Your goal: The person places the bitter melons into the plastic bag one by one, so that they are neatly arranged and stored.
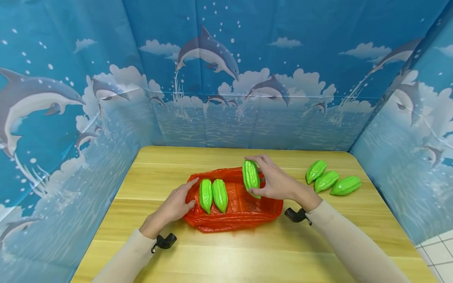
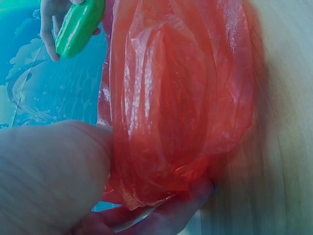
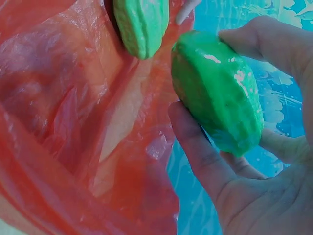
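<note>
A red plastic bag (image 1: 237, 220) lies with its mouth spread upward on the table. My left hand (image 1: 177, 201) holds the bag's left end, thumb and forefinger apart along its rim; in the left wrist view, fingers (image 2: 166, 215) wrap under the bag's end. Two glossy green bitter melons lie side by side in the bag's left part, a left one (image 1: 205, 195) and a right one (image 1: 220, 195). Over the right part of the bag, my right hand (image 1: 274, 181) grips another bitter melon (image 3: 217, 93) between thumb and fingers, tilted nearly upright.
Three more bitter melons (image 1: 326, 181) lie fanned out on the wooden table (image 1: 226, 259), right of the bag. Dolphin-printed sheets (image 1: 247, 122) stand along the table's back and sides. A black wrist camera (image 1: 296, 215) hangs under each forearm.
</note>
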{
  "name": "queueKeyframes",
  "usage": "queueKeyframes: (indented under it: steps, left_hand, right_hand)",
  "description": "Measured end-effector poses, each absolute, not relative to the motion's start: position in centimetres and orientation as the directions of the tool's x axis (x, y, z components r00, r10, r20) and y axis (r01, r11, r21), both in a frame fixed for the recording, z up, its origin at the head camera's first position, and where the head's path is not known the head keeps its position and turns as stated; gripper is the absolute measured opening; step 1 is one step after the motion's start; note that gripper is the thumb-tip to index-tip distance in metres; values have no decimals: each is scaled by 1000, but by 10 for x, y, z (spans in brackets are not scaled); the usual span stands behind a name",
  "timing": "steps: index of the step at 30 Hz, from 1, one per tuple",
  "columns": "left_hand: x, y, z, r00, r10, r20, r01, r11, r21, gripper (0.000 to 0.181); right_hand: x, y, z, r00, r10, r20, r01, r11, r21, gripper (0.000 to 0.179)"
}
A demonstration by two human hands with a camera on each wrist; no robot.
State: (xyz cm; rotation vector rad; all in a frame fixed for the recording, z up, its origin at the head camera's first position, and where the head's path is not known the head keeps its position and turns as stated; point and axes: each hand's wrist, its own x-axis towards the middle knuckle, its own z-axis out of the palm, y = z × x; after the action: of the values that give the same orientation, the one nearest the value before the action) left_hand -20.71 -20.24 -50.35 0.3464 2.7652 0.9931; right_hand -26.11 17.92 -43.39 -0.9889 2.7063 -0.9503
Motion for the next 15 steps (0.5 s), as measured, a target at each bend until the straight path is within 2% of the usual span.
queueKeyframes:
  steps: [11, 15]
  left_hand:
    - [-208, -203, -504, -957, 275, -94, 157, 760, 630, 82]
    - [-208, -203, -502, -957, 277, -86, 163, 758, 632, 82]
  right_hand:
    - [-263, 167, -436, -770, -635, 59, -520, 572, -634, 98]
    - [-264, 161, -437, -761, -647, 47, -534, 584, -612, 97]
